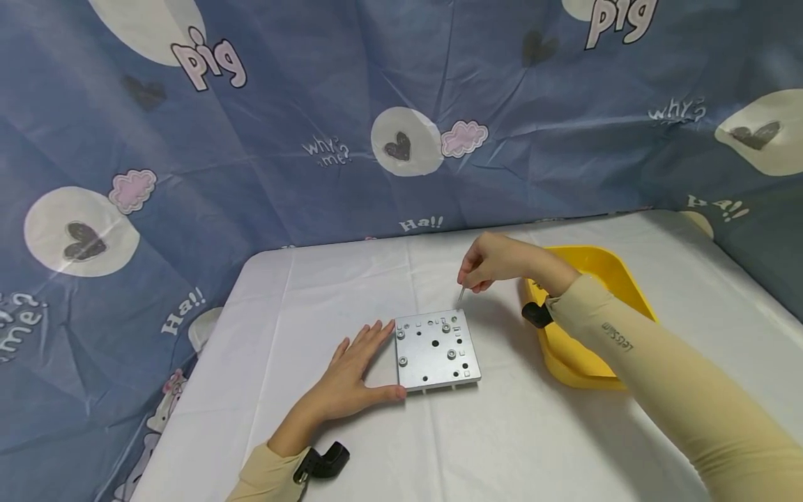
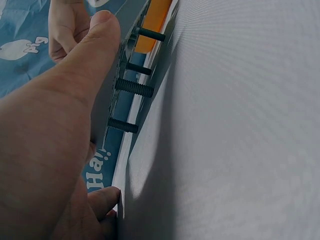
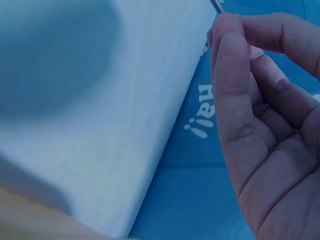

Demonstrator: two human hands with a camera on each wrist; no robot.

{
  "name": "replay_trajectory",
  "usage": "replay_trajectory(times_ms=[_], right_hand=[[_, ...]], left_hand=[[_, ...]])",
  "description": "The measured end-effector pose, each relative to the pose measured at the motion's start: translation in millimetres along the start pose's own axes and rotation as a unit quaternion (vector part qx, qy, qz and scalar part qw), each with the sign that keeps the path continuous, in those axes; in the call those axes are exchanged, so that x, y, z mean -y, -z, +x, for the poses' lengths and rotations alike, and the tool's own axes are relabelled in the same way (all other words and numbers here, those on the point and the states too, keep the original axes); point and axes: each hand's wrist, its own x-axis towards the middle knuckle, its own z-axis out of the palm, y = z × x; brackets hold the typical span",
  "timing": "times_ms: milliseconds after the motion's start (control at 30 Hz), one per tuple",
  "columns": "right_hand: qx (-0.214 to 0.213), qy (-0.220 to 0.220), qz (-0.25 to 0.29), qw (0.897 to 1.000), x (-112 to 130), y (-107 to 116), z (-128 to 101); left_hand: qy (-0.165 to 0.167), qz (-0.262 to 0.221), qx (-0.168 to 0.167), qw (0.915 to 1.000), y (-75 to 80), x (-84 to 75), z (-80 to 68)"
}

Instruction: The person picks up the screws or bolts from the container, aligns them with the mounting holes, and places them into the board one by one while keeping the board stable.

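Head view: metal plate (image 1: 437, 349) mid-counter (image 1: 502, 446), open cloth all round; left hand (image 1: 357, 369) flat, relaxed grip against plate's left edge. Right hand (image 1: 495, 261) pinches thin screw (image 1: 461, 296) above plate's far edge; yellow tray (image 1: 611, 279) just right.
Left wrist view: bolts (image 2: 134, 87) protrude beneath plate.
Right wrist view: fingertips (image 3: 232, 30) clamp screw tip (image 3: 216, 5).

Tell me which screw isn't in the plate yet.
The screw pinched in the right hand's fingers, above the plate's far edge. The others already sit in plate holes.

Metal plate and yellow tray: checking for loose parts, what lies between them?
Head view: only bare white tablecloth between metal plate and yellow tray.
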Motion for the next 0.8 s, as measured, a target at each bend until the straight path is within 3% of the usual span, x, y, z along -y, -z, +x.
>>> replay_trajectory(times_ms=[800], right_hand=[[0.028,0.015,-0.013,0.999,23,-29,23]], left_hand=[[0.001,-0.001,0.001,1.0,-0.5,-2.1,-1.7]])
